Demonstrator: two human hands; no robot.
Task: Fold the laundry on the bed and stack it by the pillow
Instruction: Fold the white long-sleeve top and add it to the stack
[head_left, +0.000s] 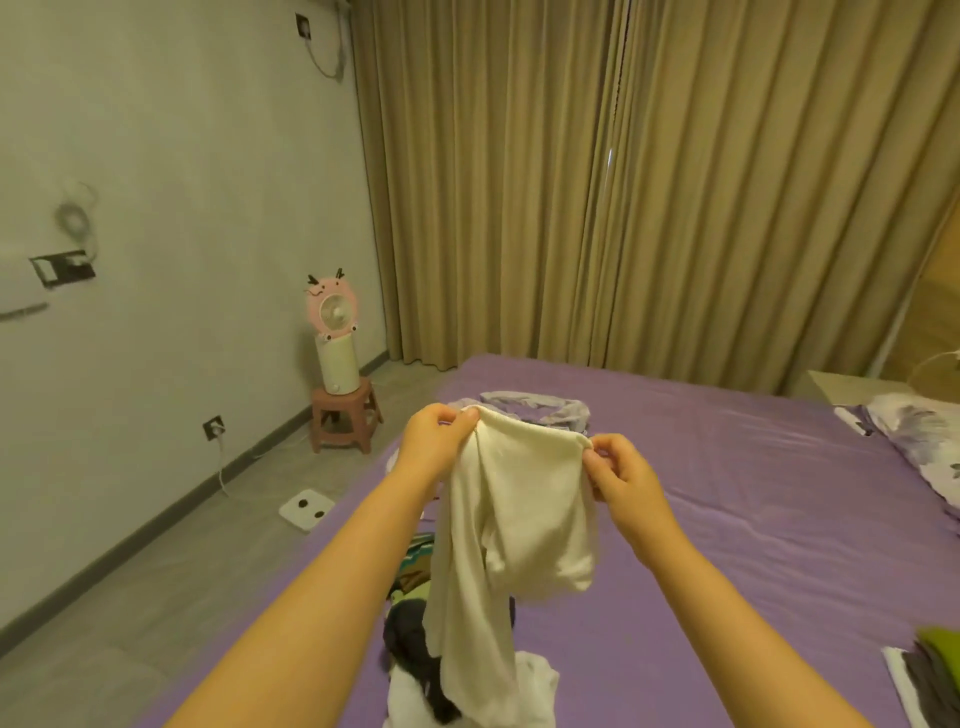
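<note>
I hold a cream-white garment (511, 525) up above the purple bed (727, 499). My left hand (439, 441) pinches its top left corner, and my right hand (621, 475) pinches its top right corner. The cloth hangs down between my arms, one long part reaching the pile below. That pile of unfolded laundry (415, 649), with dark, white and striped pieces, lies on the bed's near left edge. A lilac-grey garment (535, 410) lies farther back on the bed. Folded clothes (930, 670), green and grey, sit at the lower right. A floral pillow (919, 436) lies at the right edge.
A pink fan on a white cylinder (335, 338) stands on a pink stool (343, 415) by the left wall. A white scale (306, 509) lies on the grey floor beside the bed. Tan curtains (623, 182) hang behind the bed. A bedside table (852, 392) stands at the right.
</note>
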